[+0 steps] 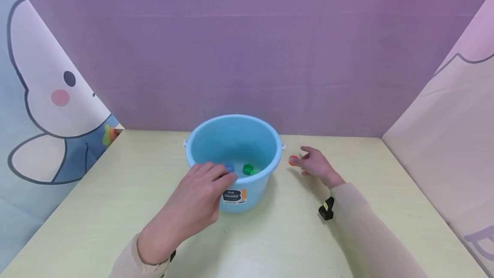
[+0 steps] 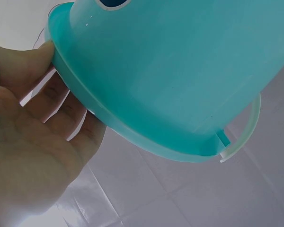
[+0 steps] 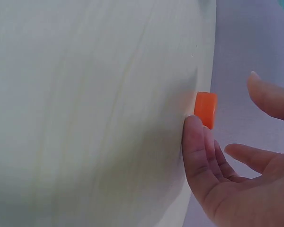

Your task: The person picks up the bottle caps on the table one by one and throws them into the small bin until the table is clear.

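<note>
My left hand (image 1: 200, 192) grips the near rim of a light blue bucket (image 1: 251, 192). In the left wrist view its thumb (image 2: 38, 59) lies on the outer side of the rim and the other fingers go behind it. Inside the bucket lie a blue piece (image 1: 229, 167), a green cap (image 1: 248, 169) and a lighter green one (image 1: 254, 172). To the bucket's right, my right hand (image 1: 314, 164) reaches over the table with fingers spread. An orange bottle cap (image 3: 206, 109) is right at its fingertips, none of them curled round it.
The bucket stands on a pale wooden table (image 1: 146, 175). Behind it rises a purple cloth wall (image 1: 247, 55), with printed cloth panels at both sides. A white bucket handle (image 2: 248, 132) hangs at the bucket's side. A small black device (image 1: 326, 209) is on the right wrist.
</note>
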The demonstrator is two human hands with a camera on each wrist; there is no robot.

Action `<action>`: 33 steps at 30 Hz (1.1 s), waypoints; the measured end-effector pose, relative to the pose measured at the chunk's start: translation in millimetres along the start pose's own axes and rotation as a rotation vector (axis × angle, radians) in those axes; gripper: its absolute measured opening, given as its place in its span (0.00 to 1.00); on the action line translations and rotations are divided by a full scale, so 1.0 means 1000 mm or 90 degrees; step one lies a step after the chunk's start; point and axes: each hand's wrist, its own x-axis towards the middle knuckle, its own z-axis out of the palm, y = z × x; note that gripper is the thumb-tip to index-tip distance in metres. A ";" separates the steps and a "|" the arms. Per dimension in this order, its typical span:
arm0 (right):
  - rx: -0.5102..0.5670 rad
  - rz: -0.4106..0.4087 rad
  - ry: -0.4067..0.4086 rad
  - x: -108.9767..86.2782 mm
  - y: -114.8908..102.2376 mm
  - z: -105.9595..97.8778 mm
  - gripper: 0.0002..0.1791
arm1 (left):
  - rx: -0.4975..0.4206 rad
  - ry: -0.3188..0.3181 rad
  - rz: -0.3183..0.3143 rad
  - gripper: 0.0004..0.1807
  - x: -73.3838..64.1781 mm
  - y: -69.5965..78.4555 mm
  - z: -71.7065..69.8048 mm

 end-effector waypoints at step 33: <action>-0.043 0.054 0.049 0.014 0.006 0.014 0.28 | 0.004 0.005 0.004 0.19 0.001 0.001 0.000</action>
